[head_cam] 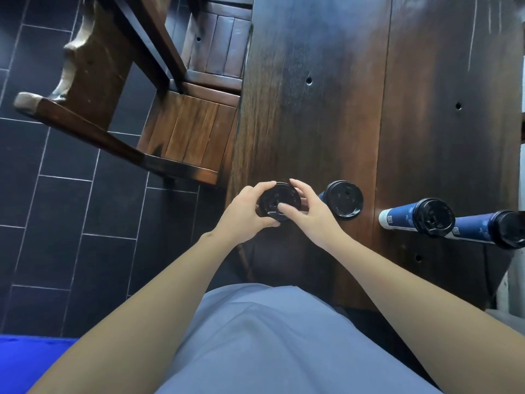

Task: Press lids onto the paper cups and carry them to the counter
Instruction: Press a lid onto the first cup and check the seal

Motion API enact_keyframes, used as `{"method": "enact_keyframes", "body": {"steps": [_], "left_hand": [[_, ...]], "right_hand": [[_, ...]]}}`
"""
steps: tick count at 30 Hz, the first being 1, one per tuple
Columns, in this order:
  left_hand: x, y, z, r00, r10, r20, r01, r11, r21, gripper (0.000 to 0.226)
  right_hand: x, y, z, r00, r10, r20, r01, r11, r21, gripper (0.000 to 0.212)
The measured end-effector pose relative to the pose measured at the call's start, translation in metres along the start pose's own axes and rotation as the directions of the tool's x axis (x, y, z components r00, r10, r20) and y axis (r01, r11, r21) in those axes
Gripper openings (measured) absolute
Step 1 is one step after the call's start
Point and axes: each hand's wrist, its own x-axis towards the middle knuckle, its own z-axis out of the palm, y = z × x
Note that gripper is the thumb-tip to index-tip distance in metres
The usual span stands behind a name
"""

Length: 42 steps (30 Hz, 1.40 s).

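A black lid (274, 200) sits on a cup at the near left edge of the dark wooden table (312, 109); the cup body is hidden beneath it. My left hand (247, 210) curls round the lid's left rim. My right hand (306, 207) holds its right rim, thumb pressing on top. To the right stand three blue paper cups with black lids: one close by (344, 202), one farther right (433, 217), one at the frame's right edge (511, 228).
A wooden chair (187, 132) stands tucked against the table's left side, and a second chair seat (218, 44) lies beyond it. Dark floor tiles (56, 194) spread to the left. A bright blue object (25, 362) fills the bottom left corner.
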Motion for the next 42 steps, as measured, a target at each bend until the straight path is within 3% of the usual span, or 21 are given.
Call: {"method": "enact_keyframes", "body": {"steps": [3,7,11,17,28,36,42], "left_hand": [[0.003,0.001,0.000,1.000,0.020,0.008,-0.020,1.000,0.023,0.085],[0.005,0.001,-0.003,0.999,0.031,0.036,-0.034,0.996,0.080,0.086],[0.009,0.005,-0.003,0.998,0.056,0.037,-0.058,0.995,0.081,0.082],[0.016,0.006,-0.006,0.998,0.065,0.007,-0.065,0.997,0.028,0.075],[0.021,0.013,-0.017,0.999,0.054,0.006,-0.055,0.997,0.058,0.076],[0.004,0.043,-0.040,0.979,0.080,0.186,-0.123,0.965,0.231,0.097],[-0.009,0.052,-0.061,0.980,0.034,0.196,-0.091,0.954,0.285,0.089]], "right_hand": [[-0.008,0.000,-0.005,0.998,-0.036,-0.043,0.033,0.996,-0.083,0.067],[-0.017,-0.005,-0.014,0.984,-0.031,-0.177,0.019,0.997,-0.072,0.063],[-0.021,-0.003,-0.017,0.994,-0.042,-0.100,0.022,0.981,-0.190,0.074],[-0.002,-0.006,-0.007,0.997,-0.072,-0.035,0.064,0.980,-0.187,0.082],[0.005,-0.019,-0.013,0.994,-0.106,-0.036,0.096,0.973,-0.208,0.075],[-0.011,-0.043,-0.020,0.973,-0.231,0.026,0.228,0.927,-0.298,0.066],[-0.021,-0.060,-0.009,0.970,-0.242,-0.011,0.233,0.945,-0.231,0.052]]}}
